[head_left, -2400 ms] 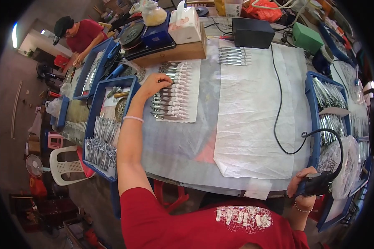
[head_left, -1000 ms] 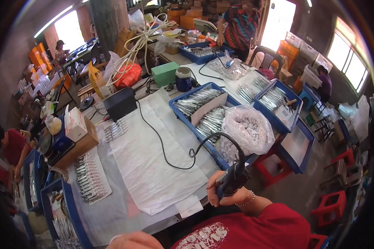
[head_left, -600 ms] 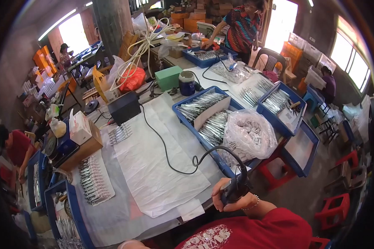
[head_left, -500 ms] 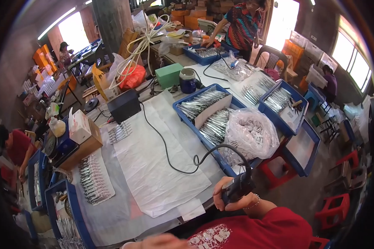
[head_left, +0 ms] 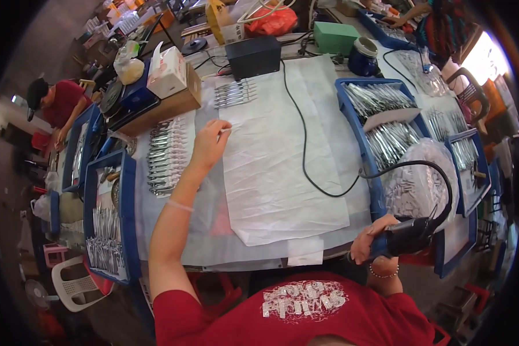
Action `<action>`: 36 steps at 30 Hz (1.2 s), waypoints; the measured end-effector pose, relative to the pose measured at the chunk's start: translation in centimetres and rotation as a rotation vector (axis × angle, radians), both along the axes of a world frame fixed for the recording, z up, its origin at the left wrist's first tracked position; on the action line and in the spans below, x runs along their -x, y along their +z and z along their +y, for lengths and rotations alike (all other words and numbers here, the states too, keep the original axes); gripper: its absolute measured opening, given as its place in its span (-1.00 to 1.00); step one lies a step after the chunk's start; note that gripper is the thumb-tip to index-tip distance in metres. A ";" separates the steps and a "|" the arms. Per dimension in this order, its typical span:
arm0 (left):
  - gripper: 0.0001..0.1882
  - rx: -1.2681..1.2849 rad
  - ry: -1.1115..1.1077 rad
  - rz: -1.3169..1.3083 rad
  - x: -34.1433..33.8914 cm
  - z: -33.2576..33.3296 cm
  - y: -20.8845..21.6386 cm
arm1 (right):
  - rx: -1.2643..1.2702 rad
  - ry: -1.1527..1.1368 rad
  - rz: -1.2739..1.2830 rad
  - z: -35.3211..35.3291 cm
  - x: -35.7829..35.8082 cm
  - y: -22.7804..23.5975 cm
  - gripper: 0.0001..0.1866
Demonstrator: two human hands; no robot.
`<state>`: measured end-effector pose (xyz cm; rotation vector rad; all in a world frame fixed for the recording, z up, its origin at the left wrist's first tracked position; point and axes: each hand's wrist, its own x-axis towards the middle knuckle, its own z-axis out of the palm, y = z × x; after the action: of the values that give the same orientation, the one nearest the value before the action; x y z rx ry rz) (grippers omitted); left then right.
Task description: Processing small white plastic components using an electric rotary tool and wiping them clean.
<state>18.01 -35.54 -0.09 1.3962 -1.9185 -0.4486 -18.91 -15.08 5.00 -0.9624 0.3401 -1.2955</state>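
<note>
Silver metal pieces with pale ends (head_left: 167, 155) are laid in a close column left of the white sheet (head_left: 282, 184), and a smaller group of them (head_left: 234, 92) is set out at the sheet's far left corner. The left hand (head_left: 209, 141) is held over the sheet's left edge, with thumb and forefinger close together; whether anything small is pinched there cannot be told. By the right hand (head_left: 370, 239), off the sheet's near right corner, a black corded tool (head_left: 401, 237) is gripped, the fingers wrapped around its body. Its black cord (head_left: 299, 124) is draped across the sheet from beside a black box (head_left: 252, 56), placed at the sheet's far edge. Right of the sheet, slim silver pieces (head_left: 389, 138) are heaped in a blue tray (head_left: 360, 141), over whose near part a clear plastic bag of small white parts (head_left: 421, 184) is rested. Left of the sheet, beyond the column, similar pieces are held in another blue tray (head_left: 131, 219).
</note>
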 end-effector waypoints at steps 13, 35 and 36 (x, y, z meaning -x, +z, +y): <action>-0.85 0.058 -0.073 -0.416 1.2 -13.5 -5.0 | -0.109 -0.089 0.284 -1.1 -0.4 1.2 -0.50; -0.84 -0.107 -0.127 -0.285 0.5 -12.8 -4.6 | -0.061 0.073 0.411 0.5 0.4 3.4 -0.54; -0.84 -0.100 -0.127 -0.285 0.5 -12.3 -4.2 | -0.056 0.058 0.430 0.9 0.5 3.6 -0.57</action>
<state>17.52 -47.87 -4.31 1.4710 -2.2514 -0.4292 -19.43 -14.22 8.64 -1.1928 0.6707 -1.0139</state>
